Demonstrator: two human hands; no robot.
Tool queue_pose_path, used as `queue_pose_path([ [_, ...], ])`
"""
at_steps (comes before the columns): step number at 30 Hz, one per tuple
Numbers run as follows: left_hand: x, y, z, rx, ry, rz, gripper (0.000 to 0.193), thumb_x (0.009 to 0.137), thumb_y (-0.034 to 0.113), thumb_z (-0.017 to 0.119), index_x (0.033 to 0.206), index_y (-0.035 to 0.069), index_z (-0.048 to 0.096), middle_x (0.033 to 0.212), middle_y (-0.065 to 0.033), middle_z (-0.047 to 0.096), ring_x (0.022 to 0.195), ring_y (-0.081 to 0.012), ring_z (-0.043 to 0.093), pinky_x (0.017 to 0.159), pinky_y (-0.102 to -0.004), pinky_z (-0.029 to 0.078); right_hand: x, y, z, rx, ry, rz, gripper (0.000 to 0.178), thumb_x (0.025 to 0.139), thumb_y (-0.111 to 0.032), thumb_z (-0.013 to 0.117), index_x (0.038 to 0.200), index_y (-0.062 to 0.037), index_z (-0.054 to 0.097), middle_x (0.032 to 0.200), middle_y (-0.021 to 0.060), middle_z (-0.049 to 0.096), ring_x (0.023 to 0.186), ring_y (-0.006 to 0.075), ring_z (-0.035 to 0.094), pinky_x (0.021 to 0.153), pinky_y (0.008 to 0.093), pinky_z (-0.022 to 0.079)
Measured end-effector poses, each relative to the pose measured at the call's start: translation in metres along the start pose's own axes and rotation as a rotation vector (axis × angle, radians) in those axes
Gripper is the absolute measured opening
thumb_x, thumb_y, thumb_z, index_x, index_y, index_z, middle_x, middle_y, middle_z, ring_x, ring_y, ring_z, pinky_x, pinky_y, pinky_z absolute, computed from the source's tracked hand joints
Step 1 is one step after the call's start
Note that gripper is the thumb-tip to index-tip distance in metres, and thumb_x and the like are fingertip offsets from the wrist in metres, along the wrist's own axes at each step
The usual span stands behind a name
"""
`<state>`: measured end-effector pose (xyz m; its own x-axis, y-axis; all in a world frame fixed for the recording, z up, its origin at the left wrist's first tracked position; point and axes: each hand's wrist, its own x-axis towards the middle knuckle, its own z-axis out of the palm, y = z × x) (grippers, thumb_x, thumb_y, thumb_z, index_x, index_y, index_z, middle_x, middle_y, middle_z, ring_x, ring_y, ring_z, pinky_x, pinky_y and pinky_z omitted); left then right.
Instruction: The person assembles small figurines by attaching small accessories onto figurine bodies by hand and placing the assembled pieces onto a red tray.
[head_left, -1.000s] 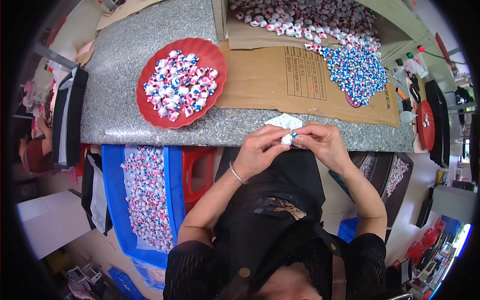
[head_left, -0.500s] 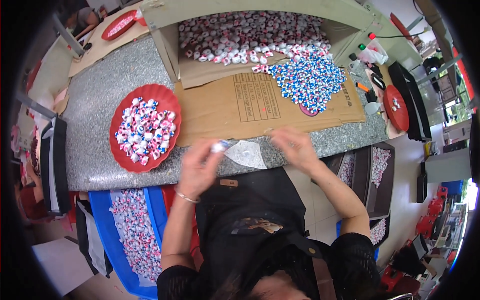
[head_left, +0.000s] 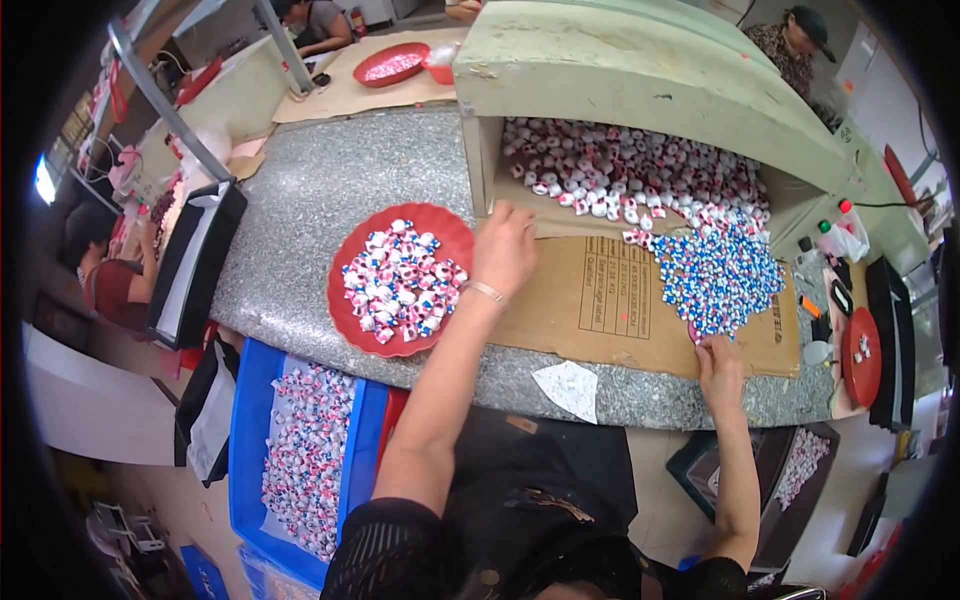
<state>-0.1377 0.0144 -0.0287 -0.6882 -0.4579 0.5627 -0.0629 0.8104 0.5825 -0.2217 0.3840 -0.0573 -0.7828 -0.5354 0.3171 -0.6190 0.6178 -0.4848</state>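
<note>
My left hand (head_left: 503, 250) is over the cardboard, beside the left post of the cream-coloured box. Its fingers are loosely bent, and nothing shows in them. Beneath my left wrist lies a red scalloped plate (head_left: 345, 318) heaped with small white, pink and blue figurines (head_left: 405, 280). My right hand (head_left: 721, 370) has its fingertips pinched at the near end of a pile of small blue-and-white pieces (head_left: 715, 275). What those fingers grip is too small to make out. Inside the box lies a heap of white-and-pink pieces (head_left: 630, 170), its front spilling toward the blue pile.
Flat cardboard (head_left: 560, 290) covers part of the speckled stone counter (head_left: 290, 200). A white patterned sheet (head_left: 568, 390) lies at the front edge. Below left stands a blue bin (head_left: 245, 440) of figurines. Another red plate (head_left: 860, 385) is at the right. Co-workers sit beyond the counter.
My view has shifted. The left hand has moved forward toward the box, and the white figurine it held no longer shows there. The right hand has gone right to the blue-and-white pile.
</note>
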Motion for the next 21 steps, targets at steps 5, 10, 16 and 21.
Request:
queue_pose_path([
  [5, 0.041, -0.012, 0.074, 0.073, -0.008, -0.028, 0.020, 0.079, 0.003, 0.062, 0.099, 0.006, 0.063, 0.104, -0.0165, 0.054, 0.093, -0.0385, 0.059, 0.078, -0.0469, 0.049, -0.006, -0.008, 0.014, -0.011, -0.009, -0.047, 0.018, 0.084, 0.001, 0.059, 0.101, -0.0014, 0.054, 0.095, 0.0174, 0.054, 0.087, 0.0375, 0.056, 0.073, 0.0433, 0.046],
  [10, 0.057, -0.016, 0.097, 0.286, -0.249, -0.008, 0.030, 0.074, -0.001, 0.062, 0.102, 0.004, 0.056, 0.106, -0.0205, 0.052, 0.096, -0.0369, 0.061, 0.080, -0.0457, 0.052, 0.001, -0.039, 0.003, 0.087, -0.110, -0.181, 0.019, 0.083, 0.005, 0.058, 0.100, -0.0008, 0.063, 0.102, 0.0192, 0.053, 0.090, 0.0359, 0.060, 0.073, 0.0409, 0.049],
  [16, 0.047, -0.031, 0.080, -0.113, -0.239, -0.117, 0.031, 0.084, 0.005, 0.060, 0.115, 0.008, 0.056, 0.106, -0.0154, 0.058, 0.086, -0.0267, 0.063, 0.071, -0.0364, 0.053, 0.025, -0.050, 0.022, 0.053, -0.259, -0.218, 0.021, 0.077, 0.002, 0.064, 0.099, 0.0012, 0.066, 0.086, 0.0193, 0.061, 0.080, 0.0373, 0.061, 0.069, 0.0424, 0.049],
  [21, -0.046, 0.021, -0.016, -1.283, -0.389, -0.590, 0.025, 0.091, 0.006, 0.060, 0.115, 0.001, 0.057, 0.099, -0.0036, 0.061, 0.083, -0.0110, 0.059, 0.073, -0.0235, 0.048, 0.024, -0.050, 0.020, 0.115, -0.205, -0.089, 0.014, 0.076, -0.003, 0.069, 0.090, -0.0005, 0.070, 0.078, 0.0166, 0.064, 0.076, 0.0331, 0.063, 0.068, 0.0388, 0.049],
])
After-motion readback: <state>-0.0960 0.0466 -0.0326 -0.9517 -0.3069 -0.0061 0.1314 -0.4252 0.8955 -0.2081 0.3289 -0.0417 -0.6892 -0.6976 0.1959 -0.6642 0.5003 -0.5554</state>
